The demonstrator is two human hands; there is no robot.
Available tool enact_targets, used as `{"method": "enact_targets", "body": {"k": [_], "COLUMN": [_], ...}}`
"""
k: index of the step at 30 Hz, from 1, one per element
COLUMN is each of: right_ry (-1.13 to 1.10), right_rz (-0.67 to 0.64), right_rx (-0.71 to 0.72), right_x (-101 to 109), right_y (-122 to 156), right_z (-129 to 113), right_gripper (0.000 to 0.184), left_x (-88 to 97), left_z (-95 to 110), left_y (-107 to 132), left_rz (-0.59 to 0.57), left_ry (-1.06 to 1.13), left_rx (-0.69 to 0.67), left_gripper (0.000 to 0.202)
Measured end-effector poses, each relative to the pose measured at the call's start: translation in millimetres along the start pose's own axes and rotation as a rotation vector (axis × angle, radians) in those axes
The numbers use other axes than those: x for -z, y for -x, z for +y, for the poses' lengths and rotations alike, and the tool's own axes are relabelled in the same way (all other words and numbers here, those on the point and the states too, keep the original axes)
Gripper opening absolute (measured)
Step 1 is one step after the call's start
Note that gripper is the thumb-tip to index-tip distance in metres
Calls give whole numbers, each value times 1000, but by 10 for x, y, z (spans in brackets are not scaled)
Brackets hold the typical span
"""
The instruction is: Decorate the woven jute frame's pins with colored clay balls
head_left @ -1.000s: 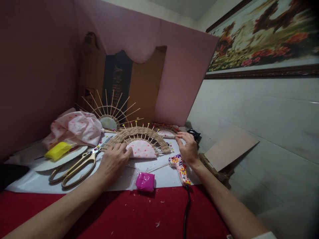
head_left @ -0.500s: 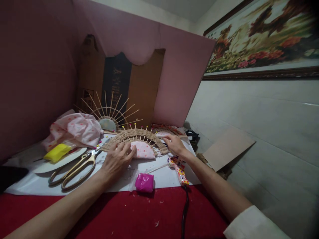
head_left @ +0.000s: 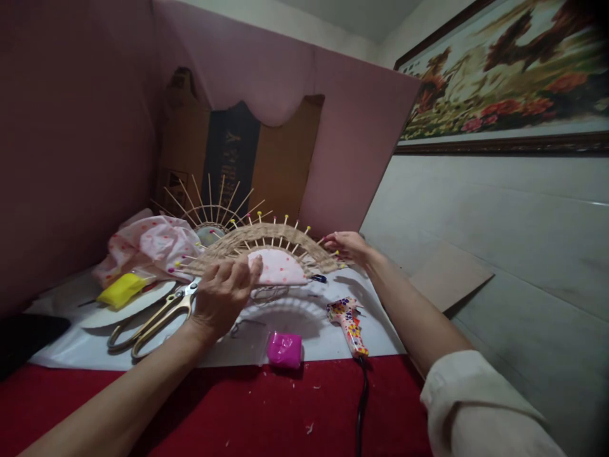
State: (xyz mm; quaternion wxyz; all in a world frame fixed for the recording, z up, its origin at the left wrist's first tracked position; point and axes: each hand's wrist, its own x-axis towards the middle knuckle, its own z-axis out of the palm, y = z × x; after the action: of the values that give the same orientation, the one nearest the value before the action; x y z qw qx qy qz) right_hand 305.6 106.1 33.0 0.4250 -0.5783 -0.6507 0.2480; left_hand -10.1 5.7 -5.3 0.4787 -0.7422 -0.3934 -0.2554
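Note:
A half-round woven fan piece (head_left: 266, 240) with a pink dotted fabric centre and bead-tipped sticks is lifted off the white sheet (head_left: 314, 336). My left hand (head_left: 222, 296) grips its lower left edge, fingers curled onto the fabric. My right hand (head_left: 349, 247) pinches its right end. Its shadow falls on the sheet below.
Gold scissors (head_left: 152, 319), a yellow packet (head_left: 122, 289) on a white plate, a pink packet (head_left: 284, 349) and a flowered glue gun (head_left: 349, 322) with its black cord lie nearby. Pink dotted cloth (head_left: 152, 244) and another stick fan (head_left: 209, 209) sit behind. Pink boards and cardboard enclose the back.
The woven fan piece has been raised from the sheet and tilted up. My right hand moved from the near right side to the fan's far right end.

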Motion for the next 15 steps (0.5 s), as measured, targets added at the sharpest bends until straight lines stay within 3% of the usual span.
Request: {"method": "enact_targets", "body": {"k": [2,5,11,15], "right_ry": [16,87,321,533], "right_rz": [49,59,-221,-314], "right_rx": [61,191,467,509], "right_x": [-16,-246,-795,-955], "right_y": [-57,-69,-44,-52], "right_z": [15,9,-165,-239], "right_gripper": [14,7,48,53], "left_x": [49,52,-41,-36], "left_z": [-110,-265,-367,-357], "left_y": [-19,-19,43,49], "left_rz": [1,54,12,-24], "left_ry": [-20,-39,52,66], "left_rx": [117,285,436,420], "left_gripper": [33,34,37,37]}}
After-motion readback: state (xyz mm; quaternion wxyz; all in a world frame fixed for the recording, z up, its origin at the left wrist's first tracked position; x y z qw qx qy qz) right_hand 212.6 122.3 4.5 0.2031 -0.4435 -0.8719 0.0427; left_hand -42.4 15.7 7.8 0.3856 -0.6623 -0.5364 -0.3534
